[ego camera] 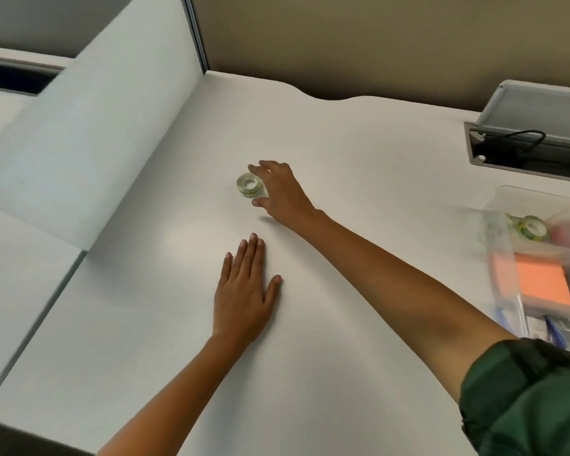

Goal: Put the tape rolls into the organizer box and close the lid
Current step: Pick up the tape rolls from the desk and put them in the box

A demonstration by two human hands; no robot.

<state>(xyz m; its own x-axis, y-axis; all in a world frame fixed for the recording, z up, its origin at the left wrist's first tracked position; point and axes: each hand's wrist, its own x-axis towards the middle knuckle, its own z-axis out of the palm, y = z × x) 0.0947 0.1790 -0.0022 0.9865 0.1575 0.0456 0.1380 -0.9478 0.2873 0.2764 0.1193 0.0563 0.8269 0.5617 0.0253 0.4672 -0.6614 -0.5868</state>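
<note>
1. A small roll of clear tape with a greenish core (250,184) lies flat on the white tabletop (359,159), out toward the middle and nearer its far edge, well apart from everything else.

2. The person's right hand (278,192) reaches far across to it, arm stretched nearly straight. The fingers (260,167) curve over the far side of the roll and the thumb (260,202) sits at its near side, so the hand is spread around the roll and, as far as I can see, not yet clamped on it. I judge this as the reach just before the pinch.

3. The left hand (244,291) lies palm-down and flat on the tabletop, fingers together, holding nothing. It looks like a prop for the body while the other arm leans out so far.

4. At the right edge of the tabletop stands a clear plastic organizer box (504,258), its lid open. Another roll of tape with a green core (532,228) already lies in a far compartment, and an orange pad of sticky notes (543,281) fills a nearer one. The box is blurred, so its other contents are hard to make out.

5. The roll's flat, low shape suits a grip across its outer rim. Carrying it to the box calls for a long sweep rightward.

6. A grey cable tray with a black cord (524,139) sits open near the far right corner.
</note>
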